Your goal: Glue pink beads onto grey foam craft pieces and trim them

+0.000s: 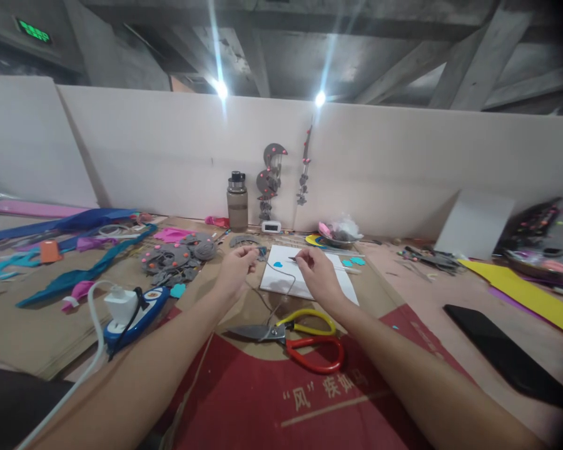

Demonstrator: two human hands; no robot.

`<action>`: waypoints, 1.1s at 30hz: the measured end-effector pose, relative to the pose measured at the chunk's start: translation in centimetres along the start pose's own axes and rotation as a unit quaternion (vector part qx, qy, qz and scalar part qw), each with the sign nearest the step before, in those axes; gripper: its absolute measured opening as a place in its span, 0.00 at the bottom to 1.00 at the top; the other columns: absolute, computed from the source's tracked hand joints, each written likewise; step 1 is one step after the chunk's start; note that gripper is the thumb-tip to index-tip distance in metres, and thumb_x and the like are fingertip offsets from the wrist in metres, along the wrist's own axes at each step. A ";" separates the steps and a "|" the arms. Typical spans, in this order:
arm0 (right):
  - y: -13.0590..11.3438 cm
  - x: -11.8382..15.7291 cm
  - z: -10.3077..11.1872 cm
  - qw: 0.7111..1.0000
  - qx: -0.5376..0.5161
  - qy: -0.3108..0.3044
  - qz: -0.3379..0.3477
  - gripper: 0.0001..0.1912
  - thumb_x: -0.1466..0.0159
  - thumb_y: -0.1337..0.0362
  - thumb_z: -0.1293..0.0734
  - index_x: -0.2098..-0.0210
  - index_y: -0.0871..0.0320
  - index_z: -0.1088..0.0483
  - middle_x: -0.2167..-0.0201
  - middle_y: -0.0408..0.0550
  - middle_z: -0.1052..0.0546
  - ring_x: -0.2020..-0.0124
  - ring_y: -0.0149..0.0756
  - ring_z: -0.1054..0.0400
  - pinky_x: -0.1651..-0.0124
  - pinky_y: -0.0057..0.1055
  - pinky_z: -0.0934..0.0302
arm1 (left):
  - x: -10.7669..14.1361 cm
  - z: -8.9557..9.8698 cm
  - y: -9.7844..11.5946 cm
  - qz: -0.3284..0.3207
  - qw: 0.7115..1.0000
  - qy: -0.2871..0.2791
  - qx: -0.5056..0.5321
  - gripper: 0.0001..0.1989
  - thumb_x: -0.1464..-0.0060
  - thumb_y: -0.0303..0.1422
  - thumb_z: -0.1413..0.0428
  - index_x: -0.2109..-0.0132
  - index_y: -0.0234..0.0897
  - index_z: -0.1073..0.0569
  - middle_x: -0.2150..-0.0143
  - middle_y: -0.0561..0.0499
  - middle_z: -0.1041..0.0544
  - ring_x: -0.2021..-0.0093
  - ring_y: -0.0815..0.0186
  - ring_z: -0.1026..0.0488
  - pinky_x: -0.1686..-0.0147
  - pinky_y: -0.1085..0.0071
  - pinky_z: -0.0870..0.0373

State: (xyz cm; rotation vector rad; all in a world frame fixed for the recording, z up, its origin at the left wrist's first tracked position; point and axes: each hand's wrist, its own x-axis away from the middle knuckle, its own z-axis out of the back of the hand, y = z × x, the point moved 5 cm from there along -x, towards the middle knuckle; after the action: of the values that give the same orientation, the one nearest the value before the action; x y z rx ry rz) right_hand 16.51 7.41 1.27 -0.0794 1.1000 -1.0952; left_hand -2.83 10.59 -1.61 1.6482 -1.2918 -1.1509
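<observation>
My left hand (pixel 237 272) is closed in a pinch, with a small dark blue-grey piece (pixel 261 252) at its fingertips. A thin grey cord (pixel 294 282) runs from beside that piece, loops over a white sheet (pixel 279 284) and trails down toward the scissors. The fingers of my right hand (pixel 316 269) are pinched on a thin dark pointed tool (pixel 293 259), whose kind I cannot make out. A small blue cutout (pixel 278 264) lies on the sheet between my hands. Below them rest scissors (pixel 281 332) with one yellow and one red handle, blades slightly apart.
Grey felt pieces with pink dots (pixel 169 256) and a blue-and-white power strip (pixel 138 315) are at left. Behind stand a bottle (pixel 237 203) and a small white clock (pixel 271 227). A black phone (pixel 502 350) and yellow sheet (pixel 525 290) lie at right.
</observation>
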 end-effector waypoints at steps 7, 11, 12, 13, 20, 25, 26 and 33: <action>1.7 -0.7 2.6 0.963 0.260 -0.058 -0.048 0.14 0.42 0.64 0.38 0.57 0.62 0.33 0.57 0.60 0.31 0.55 0.45 0.36 0.55 0.39 0.43 | 0.0 0.5 0.5 -0.014 0.999 0.029 -0.005 0.14 0.62 0.36 0.38 0.68 0.32 0.29 0.78 0.57 0.34 0.80 0.76 0.40 0.80 0.79 0.45; 4.8 0.0 3.0 0.924 0.287 -0.172 -0.187 0.18 0.45 0.55 0.34 0.63 0.64 0.30 0.61 0.66 0.27 0.60 0.50 0.32 0.60 0.39 0.41 | -0.4 1.1 0.4 -0.021 0.999 0.047 -0.006 0.14 0.62 0.36 0.39 0.68 0.32 0.29 0.78 0.58 0.35 0.80 0.76 0.40 0.81 0.79 0.45; 5.5 0.2 2.7 0.922 0.275 -0.184 -0.201 0.17 0.46 0.56 0.34 0.65 0.64 0.30 0.63 0.66 0.26 0.61 0.49 0.31 0.61 0.38 0.41 | -0.4 1.1 0.3 -0.022 0.999 0.047 -0.007 0.14 0.62 0.36 0.39 0.68 0.32 0.29 0.78 0.57 0.34 0.80 0.76 0.40 0.81 0.79 0.45; 6.0 0.3 2.4 0.922 0.265 -0.189 -0.209 0.15 0.47 0.58 0.33 0.66 0.64 0.29 0.64 0.65 0.26 0.63 0.49 0.30 0.62 0.38 0.41 | -0.4 1.0 0.2 -0.023 0.999 0.046 -0.008 0.14 0.62 0.36 0.39 0.68 0.32 0.29 0.78 0.57 0.34 0.80 0.77 0.40 0.81 0.79 0.45; 7.6 0.2 1.7 0.951 0.156 -0.142 -0.226 0.06 0.49 0.65 0.34 0.71 0.59 0.29 0.74 0.56 0.24 0.70 0.43 0.30 0.71 0.32 0.42 | -0.4 1.1 -0.6 -0.021 0.998 0.042 -0.041 0.13 0.62 0.36 0.40 0.69 0.31 0.29 0.78 0.57 0.34 0.81 0.77 0.40 0.81 0.79 0.45; 5.8 -0.4 1.6 0.972 0.035 -0.078 -0.220 0.16 0.49 0.68 0.39 0.60 0.58 0.34 0.69 0.51 0.25 0.71 0.37 0.31 0.73 0.30 0.40 | -0.6 1.5 -1.1 -0.021 0.998 0.036 -0.041 0.15 0.63 0.37 0.39 0.69 0.31 0.28 0.78 0.57 0.33 0.81 0.77 0.40 0.80 0.78 0.44; 5.1 -0.4 1.4 0.974 0.011 -0.070 -0.216 0.17 0.48 0.68 0.40 0.58 0.58 0.35 0.67 0.50 0.25 0.72 0.35 0.31 0.73 0.29 0.39 | -0.6 1.6 -1.2 -0.020 0.998 0.038 -0.041 0.15 0.63 0.37 0.39 0.68 0.31 0.28 0.78 0.57 0.33 0.81 0.77 0.40 0.80 0.79 0.44; -0.4 0.9 -0.6 0.955 -0.254 -0.084 -0.129 0.17 0.47 0.66 0.40 0.56 0.58 0.40 0.60 0.48 0.29 0.71 0.30 0.34 0.76 0.26 0.37 | -1.2 2.4 -1.3 -0.003 0.998 0.061 -0.008 0.15 0.63 0.38 0.38 0.68 0.32 0.29 0.80 0.58 0.35 0.82 0.77 0.40 0.80 0.79 0.45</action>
State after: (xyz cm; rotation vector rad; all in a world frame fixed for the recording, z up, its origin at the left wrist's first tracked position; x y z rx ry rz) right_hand 15.79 6.81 0.57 -0.7291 1.2148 -0.9868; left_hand -4.85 11.98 -3.33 1.6849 -1.1980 -1.0449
